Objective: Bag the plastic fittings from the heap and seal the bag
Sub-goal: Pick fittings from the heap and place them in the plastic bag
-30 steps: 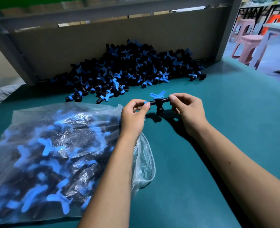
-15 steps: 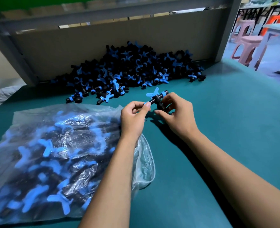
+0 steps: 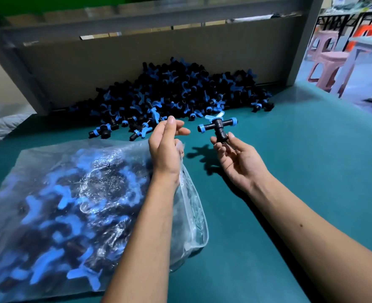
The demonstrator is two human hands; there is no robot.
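One black fitting (image 3: pixel 217 127) with blue end caps and a blue wing handle, pinched by its lower stem in the fingertips of the right hand (image 3: pixel 238 159) and held upright above the green table (image 3: pixel 312 171), clear of everything else. Probably lifted like this for a look over on all sides before bagging: crossbar level, both caps and the handle in plain sight, nothing covered by the fingers except the bottom of the stem

Left hand (image 3: pixel 166 147) empty, fingers loosely spread and half extended, thumb apart from the rest, hovering just beside the fitting but not touching it. Placed right over the near corner of the clear plastic bag (image 3: pixel 75 206), likely so as to catch the bag mouth and hold it wide for the drop

Bag lying flat on the left of the table, already bulging with black and blue fittings, its mouth along the right edge looking unsealed and slack under the left forearm. Kept close to the hands, presumably so that each piece travels only a short way

Heap (image 3: pixel 176 92) of loose fittings piled at the back against the brown board (image 3: pixel 137 62) of the grey frame, a few strays rolled forward toward the bag. Still plenty there, so sealing looks a long way off

Pink stools (image 3: pixel 327 62) off to the right, beyond the bench
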